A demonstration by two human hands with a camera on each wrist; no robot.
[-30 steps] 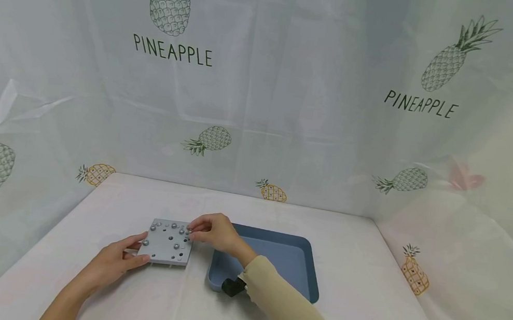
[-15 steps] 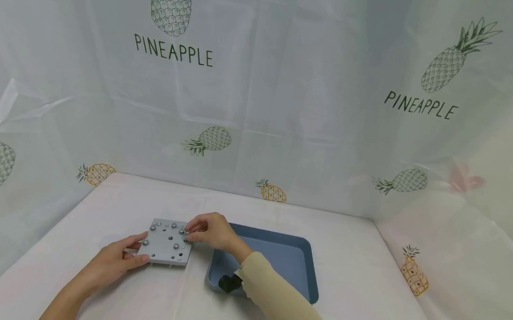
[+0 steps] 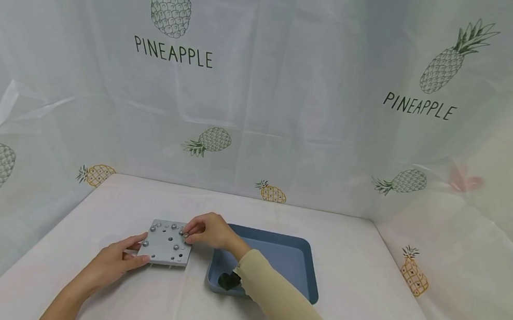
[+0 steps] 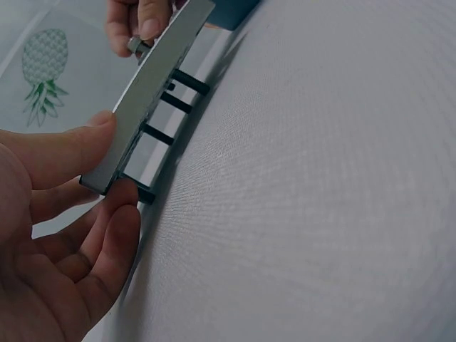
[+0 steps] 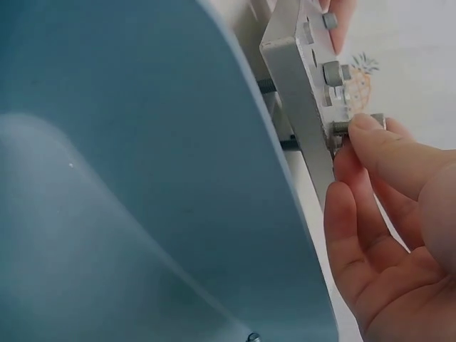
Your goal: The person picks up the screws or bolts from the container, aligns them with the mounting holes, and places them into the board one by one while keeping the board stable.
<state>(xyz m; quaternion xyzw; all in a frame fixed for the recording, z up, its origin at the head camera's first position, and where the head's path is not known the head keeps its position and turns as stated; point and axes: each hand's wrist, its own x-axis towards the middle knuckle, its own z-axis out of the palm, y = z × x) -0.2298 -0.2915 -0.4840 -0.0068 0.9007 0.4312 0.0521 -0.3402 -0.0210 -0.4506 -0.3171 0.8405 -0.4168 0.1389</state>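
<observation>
Right hand (image 3: 213, 232) leftward; bolt shank (image 5: 340, 129) wrist-view-only

a curtained-off work booth: pineapple-print sheeting (image 3: 310, 98) lines three sides of a white table (image 3: 357, 275).

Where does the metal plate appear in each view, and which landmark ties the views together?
Head: metal plate, left of centre, lower half.
Left wrist: metal plate, upper left, nearly edge-on.
Right wrist: metal plate, upper part, right of centre.
Shared landmark: blue tray, right of the plate in head, a small piece at the left wrist's top edge, filling right wrist's left side.
</observation>
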